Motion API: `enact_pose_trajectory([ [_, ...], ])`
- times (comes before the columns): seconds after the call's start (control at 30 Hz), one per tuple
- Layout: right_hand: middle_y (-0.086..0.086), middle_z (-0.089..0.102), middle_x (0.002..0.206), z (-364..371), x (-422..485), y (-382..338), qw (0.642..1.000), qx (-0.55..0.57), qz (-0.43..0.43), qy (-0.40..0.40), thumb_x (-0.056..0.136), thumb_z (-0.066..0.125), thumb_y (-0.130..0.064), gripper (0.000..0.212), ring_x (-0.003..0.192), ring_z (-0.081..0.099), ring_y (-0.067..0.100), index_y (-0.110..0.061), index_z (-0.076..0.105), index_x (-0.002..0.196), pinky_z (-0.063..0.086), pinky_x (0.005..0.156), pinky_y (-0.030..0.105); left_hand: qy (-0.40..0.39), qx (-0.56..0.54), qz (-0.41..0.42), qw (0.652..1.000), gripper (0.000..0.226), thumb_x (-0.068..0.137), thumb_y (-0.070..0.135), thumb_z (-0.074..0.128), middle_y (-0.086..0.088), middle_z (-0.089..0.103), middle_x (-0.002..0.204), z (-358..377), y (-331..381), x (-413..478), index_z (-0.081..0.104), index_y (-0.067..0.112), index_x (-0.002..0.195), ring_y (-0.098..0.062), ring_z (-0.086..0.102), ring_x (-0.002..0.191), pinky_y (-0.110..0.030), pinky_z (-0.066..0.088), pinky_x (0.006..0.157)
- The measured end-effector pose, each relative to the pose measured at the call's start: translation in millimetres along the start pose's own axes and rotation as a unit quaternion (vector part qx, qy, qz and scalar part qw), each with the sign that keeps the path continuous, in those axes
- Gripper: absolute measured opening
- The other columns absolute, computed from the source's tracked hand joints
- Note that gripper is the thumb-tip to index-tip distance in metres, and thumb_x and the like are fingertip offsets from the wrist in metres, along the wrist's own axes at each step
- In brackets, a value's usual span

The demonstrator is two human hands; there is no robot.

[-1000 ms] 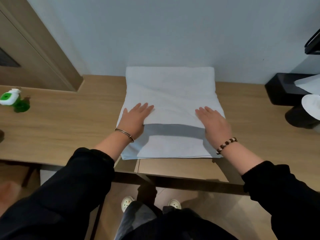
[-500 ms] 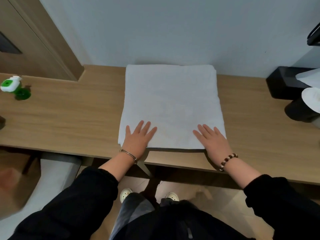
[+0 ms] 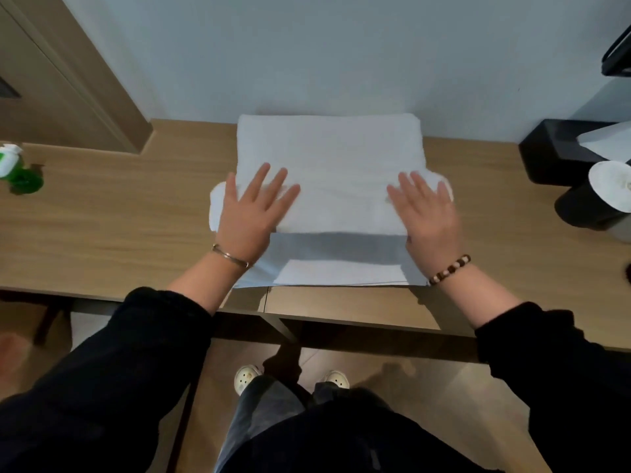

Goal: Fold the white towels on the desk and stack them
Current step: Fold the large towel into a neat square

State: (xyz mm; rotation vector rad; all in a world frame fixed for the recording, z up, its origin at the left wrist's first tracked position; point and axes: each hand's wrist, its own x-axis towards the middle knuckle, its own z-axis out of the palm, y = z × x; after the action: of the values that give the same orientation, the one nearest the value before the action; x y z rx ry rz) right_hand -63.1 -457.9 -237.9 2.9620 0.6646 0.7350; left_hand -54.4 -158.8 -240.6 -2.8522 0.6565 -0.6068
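White rectangular cloth towel sits mid wooden desk, against wall. Your left hand and right hand lie flat, fingers straight, on its folded flap; long axis left-right, 1 hand per end.

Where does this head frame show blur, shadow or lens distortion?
Head view: motion blur smears the left hand, the right hand and the towel corners beside them. The fold under the hands throws a grey shadow band on the layer below. Wide-angle distortion slants the desk edges, and the green bottle at far left is soft.
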Motion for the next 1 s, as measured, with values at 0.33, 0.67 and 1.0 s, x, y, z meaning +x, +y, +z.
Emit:
enact_pose_trajectory([
  [0.33, 0.022, 0.053, 0.133, 38.9, -58.0, -10.3, 0.988, 0.049, -0.008, -0.145, 0.055, 0.064, 0.030, 0.076, 0.125, 0.048, 0.041, -0.003, 0.061, 0.123, 0.027, 0.102, 0.062, -0.212, -0.046, -0.007, 0.976, 0.092, 0.071, -0.017, 0.056, -0.010, 0.024, 0.155, 27.5, 33.3, -43.4, 0.028, 0.024, 0.148, -0.035, 0.018, 0.143, -0.069, 0.019, 0.104],
  [0.67, 0.022, 0.059, 0.126, 52.5, -78.0, -0.3, 0.983, 0.098, -0.058, -0.144, 0.045, 0.067, 0.032, 0.081, 0.116, 0.056, 0.042, -0.002, 0.063, 0.119, 0.029, 0.098, 0.060, -0.212, -0.066, 0.117, 0.968, 0.099, 0.047, -0.004, 0.081, -0.009, 0.048, 0.141, 34.4, 46.3, -65.2, 0.049, 0.024, 0.136, -0.035, 0.045, 0.129, -0.066, 0.038, 0.092],
  [1.0, 0.008, 0.039, 0.147, 33.6, -91.9, 19.2, 0.960, 0.133, -0.023, -0.246, 0.075, 0.061, 0.007, 0.066, 0.140, 0.028, 0.023, -0.015, 0.050, 0.136, 0.017, 0.114, 0.048, -0.282, -0.101, 0.117, 0.947, 0.083, 0.083, 0.008, 0.053, 0.001, 0.005, 0.158, 39.5, 26.4, -68.2, 0.007, 0.033, 0.147, -0.023, -0.003, 0.145, -0.051, 0.001, 0.114],
])
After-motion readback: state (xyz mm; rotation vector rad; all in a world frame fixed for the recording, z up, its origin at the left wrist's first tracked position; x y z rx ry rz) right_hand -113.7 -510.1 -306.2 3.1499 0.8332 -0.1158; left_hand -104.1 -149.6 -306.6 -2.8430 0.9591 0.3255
